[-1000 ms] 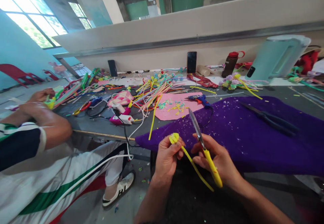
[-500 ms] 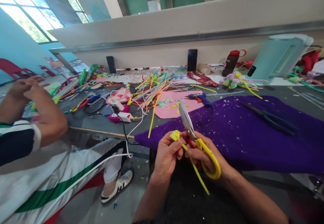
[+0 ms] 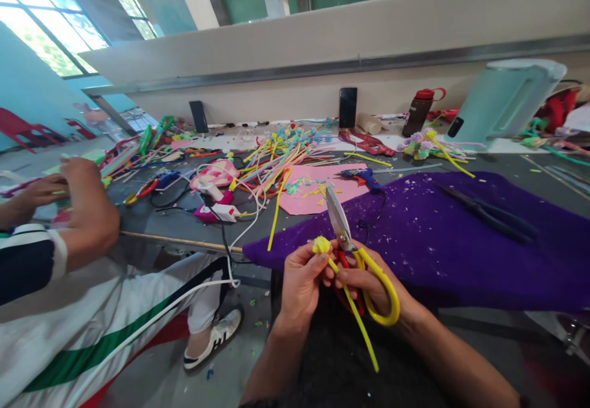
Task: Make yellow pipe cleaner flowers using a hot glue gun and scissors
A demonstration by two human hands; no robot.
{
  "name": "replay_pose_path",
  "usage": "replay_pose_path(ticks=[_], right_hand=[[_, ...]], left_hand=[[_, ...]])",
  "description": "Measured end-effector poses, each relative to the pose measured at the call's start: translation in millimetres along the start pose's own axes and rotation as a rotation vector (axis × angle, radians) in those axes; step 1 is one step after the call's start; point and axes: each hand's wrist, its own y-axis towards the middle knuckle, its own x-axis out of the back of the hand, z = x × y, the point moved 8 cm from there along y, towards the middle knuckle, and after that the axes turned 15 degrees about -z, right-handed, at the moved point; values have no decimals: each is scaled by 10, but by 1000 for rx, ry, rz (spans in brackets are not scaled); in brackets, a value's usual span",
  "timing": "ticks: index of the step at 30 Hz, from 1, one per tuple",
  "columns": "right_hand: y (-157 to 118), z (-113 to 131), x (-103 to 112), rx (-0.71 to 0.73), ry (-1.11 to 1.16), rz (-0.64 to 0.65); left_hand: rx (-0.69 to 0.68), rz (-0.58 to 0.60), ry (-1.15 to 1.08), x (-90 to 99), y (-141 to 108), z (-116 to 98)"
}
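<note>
Near the front edge of the table, my left hand [image 3: 302, 282] pinches a yellow pipe-cleaner flower [image 3: 321, 244] just below its bunched head. Its long yellow stem [image 3: 362, 325] slants down to the right over my dark lap. My right hand [image 3: 369, 279] is wrapped round scissors [image 3: 381, 288] with a yellow handle loop and a red part beneath. Their blades point up, look closed together, and stand beside the flower head without touching it. The right fingertips also lie against the stem. Parts of the scissor handles are hidden behind my fingers.
A purple cloth [image 3: 415, 242] bears large dark-handled shears [image 3: 488, 211]. Beyond lie a pink sheet [image 3: 295, 202] with clippings, a blue glue gun [image 3: 362, 177] and heaped pipe cleaners [image 3: 286, 156]. A kettle [image 3: 507, 104] stands back right. A co-worker's arm [image 3: 92, 205] is at left.
The yellow stem hangs a little steeper and lower, and the flower head has turned slightly in my left fingers. The co-worker's hands have come down at the left.
</note>
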Motion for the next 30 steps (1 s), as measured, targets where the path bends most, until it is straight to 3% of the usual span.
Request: replay_pose_path(ticks=[26,30], right_hand=[[5,-49,18,51,-157,-2],[13,85,101,146,-291,-48]], left_hand=[[-155,-2,-85,-32,-46,-101],[-226,-97,-37,47,-42,-175]])
